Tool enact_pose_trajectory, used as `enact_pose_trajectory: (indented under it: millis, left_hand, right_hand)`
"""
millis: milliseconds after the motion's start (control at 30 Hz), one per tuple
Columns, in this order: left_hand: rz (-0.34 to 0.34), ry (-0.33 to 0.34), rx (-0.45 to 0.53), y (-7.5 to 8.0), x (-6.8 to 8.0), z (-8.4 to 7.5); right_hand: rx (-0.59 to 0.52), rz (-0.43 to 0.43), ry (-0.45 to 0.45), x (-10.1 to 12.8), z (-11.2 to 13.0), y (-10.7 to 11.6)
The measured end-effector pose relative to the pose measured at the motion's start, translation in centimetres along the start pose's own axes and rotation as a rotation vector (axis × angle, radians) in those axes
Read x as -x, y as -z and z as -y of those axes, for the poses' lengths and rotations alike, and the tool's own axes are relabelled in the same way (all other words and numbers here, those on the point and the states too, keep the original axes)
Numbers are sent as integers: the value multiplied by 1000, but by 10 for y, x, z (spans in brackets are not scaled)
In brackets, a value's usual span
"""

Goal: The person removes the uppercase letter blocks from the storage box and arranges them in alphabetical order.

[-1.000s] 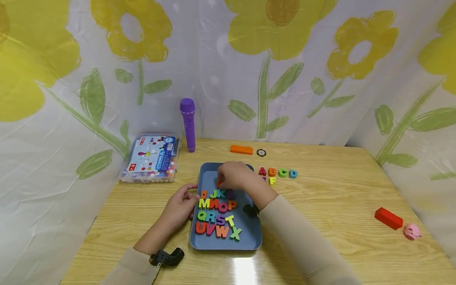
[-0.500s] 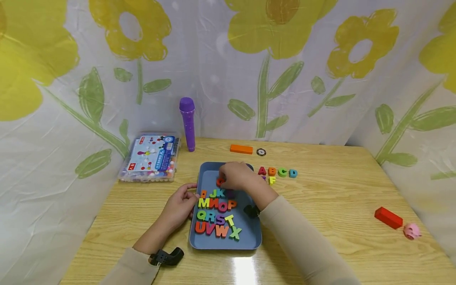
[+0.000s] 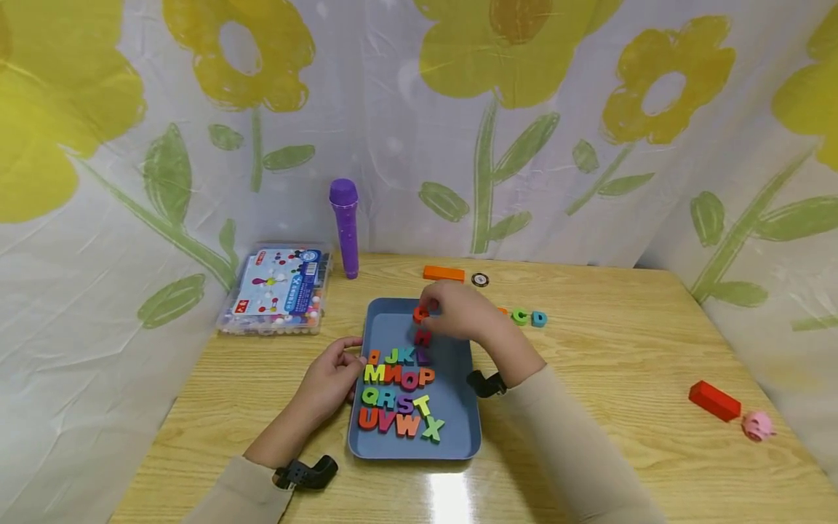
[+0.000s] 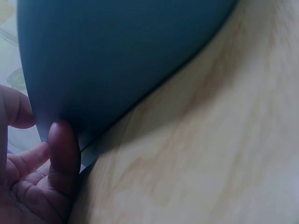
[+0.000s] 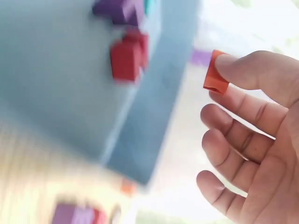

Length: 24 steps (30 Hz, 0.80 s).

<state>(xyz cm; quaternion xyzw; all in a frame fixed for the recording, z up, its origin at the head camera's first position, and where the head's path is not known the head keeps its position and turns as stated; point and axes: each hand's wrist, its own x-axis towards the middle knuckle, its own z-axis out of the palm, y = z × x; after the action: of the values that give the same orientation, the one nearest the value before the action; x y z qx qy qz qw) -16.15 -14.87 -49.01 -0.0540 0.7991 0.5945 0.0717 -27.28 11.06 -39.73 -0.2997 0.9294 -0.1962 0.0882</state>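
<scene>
A blue tray [image 3: 458, 429] lies on the wooden table and holds rows of coloured letters [image 3: 399, 397]. My right hand [image 3: 433, 308] hovers over the tray's far end and pinches an orange letter [image 3: 419, 315] between thumb and forefinger; the right wrist view shows the same orange letter [image 5: 215, 78] at the fingertips. Just below it a red letter H [image 3: 423, 337] lies in the tray. My left hand [image 3: 340, 367] grips the tray's left rim, with its thumb [image 4: 63, 154] pressed against the tray [image 4: 117, 60]. Letters C [image 3: 520, 316] and D [image 3: 538, 319] lie right of the tray.
A clear box of beads [image 3: 278, 291] and an upright purple stick [image 3: 345, 229] stand at the back left. An orange block [image 3: 444, 274] and a small black disc [image 3: 480, 280] lie behind the tray. A red block [image 3: 713, 401] and a pink pig [image 3: 757, 426] sit far right.
My right hand has risen from the tray's middle and moved back and right with the orange letter, uncovering the red H. The left hand has stayed on the rim.
</scene>
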Motion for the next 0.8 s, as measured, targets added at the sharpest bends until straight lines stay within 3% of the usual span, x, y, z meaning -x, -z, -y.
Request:
enact_pose_trajectory:
  millis: [267, 500, 800]
  left_hand:
    - [-5, 3, -20, -2, -1, 0]
    - [-2, 6, -7, 0, 0, 1]
    - [6, -5, 4, -2, 1, -1]
  right_hand:
    - [-80, -117, -142, 55, -57, 35]
    - [-46, -85, -259, 87, -100, 25]
    - [-38, -58, -362, 98, -122, 9]
